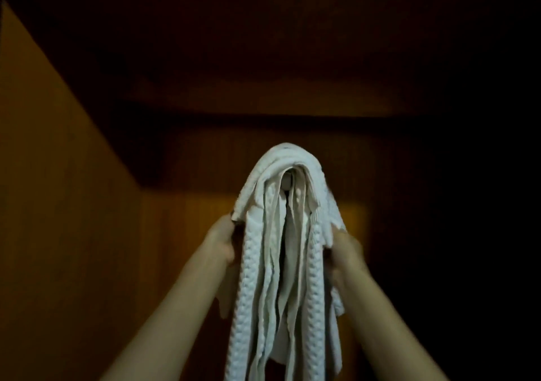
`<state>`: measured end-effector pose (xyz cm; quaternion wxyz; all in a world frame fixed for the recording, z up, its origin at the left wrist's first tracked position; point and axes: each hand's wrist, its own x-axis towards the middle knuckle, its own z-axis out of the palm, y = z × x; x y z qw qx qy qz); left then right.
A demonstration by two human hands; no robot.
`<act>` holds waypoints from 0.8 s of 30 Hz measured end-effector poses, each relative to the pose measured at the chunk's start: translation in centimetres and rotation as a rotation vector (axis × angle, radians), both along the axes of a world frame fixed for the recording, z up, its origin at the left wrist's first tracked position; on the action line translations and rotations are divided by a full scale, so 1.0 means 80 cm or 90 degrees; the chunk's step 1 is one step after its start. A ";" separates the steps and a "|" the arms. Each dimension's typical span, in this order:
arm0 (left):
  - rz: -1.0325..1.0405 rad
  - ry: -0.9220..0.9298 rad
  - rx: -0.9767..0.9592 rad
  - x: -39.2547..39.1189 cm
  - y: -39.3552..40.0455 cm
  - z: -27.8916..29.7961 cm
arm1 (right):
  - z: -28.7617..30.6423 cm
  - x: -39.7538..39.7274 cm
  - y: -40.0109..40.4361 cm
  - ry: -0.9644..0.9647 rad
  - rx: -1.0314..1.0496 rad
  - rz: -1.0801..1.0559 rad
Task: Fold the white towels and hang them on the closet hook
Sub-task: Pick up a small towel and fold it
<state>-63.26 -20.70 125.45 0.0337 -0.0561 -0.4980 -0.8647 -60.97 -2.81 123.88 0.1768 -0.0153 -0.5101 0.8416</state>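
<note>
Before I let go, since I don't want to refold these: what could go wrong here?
1. The white towels are bunched thick over the small hook; the stack may slide off once released.
2. The left hand and right hand grip opposite sides; uneven release could drag the folds askew.
3. The closet is dim, so how well the hook catches is hard to see.

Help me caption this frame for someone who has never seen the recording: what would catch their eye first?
The bundle of white towels in the middle, draped over a small hook whose pale tip peeks out under the top fold, bright against the dark wooden closet wall. Next, the two bare arms reaching up from below: the left hand grips the bundle's left side and the right hand its right side.
</note>
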 end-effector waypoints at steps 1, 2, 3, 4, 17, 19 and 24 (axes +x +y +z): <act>0.013 0.022 0.008 0.001 0.006 -0.011 | -0.008 0.000 -0.012 -0.024 0.065 -0.025; 0.015 0.050 0.011 0.001 0.008 -0.023 | -0.018 -0.002 -0.022 -0.022 0.124 -0.040; 0.034 0.049 0.017 0.001 0.010 -0.040 | -0.022 -0.001 -0.029 -0.025 0.173 -0.030; 0.051 0.043 0.014 0.002 0.011 -0.055 | -0.019 0.000 -0.032 -0.039 0.182 0.002; 0.489 0.536 -0.484 0.046 -0.040 0.029 | 0.049 0.042 0.012 -0.004 -0.006 0.020; 0.455 0.581 -0.622 0.047 -0.043 0.046 | 0.062 0.046 0.007 -0.017 -0.008 0.027; 0.436 0.503 -0.760 0.037 -0.041 0.058 | 0.082 0.052 -0.003 -0.032 -0.013 0.044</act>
